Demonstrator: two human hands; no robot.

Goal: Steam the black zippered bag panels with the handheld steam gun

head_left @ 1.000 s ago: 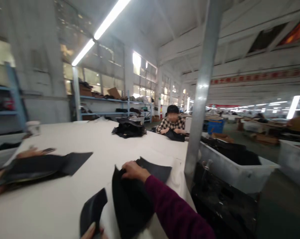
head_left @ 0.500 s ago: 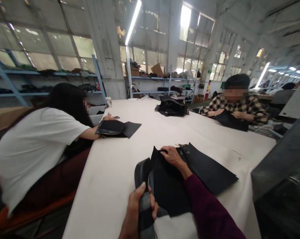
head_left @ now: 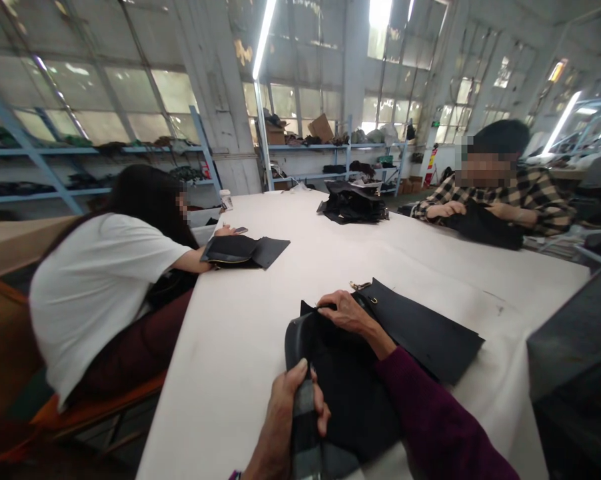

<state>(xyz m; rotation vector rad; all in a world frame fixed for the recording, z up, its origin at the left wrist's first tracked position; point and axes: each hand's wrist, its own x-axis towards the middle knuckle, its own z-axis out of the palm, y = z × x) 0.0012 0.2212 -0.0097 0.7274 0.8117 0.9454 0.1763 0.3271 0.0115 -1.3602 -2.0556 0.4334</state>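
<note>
A black fabric piece, which looks like a bag part, lies in front of me at the near side of the table. My right hand pinches its upper edge, thumb and fingers closed. Thumb and fingers of my left hand wrap around a curved, glossy black strip with a greyish lower part. Its rounded top touches or nearly touches the fabric's upper left corner; whether the two are joined I cannot tell. Beyond my right wrist extends a flat black panel, with a metal clasp at its far end.
On the white table, a black pile sits at the back and another black piece at the left. A person in white leans there; a person in a checked shirt handles black material across. A dark surface borders the right.
The glossy strip has come closer to the fabric's upper corner, and the gap between them has narrowed. Both hands keep their grips. My view has turned slightly.
</note>
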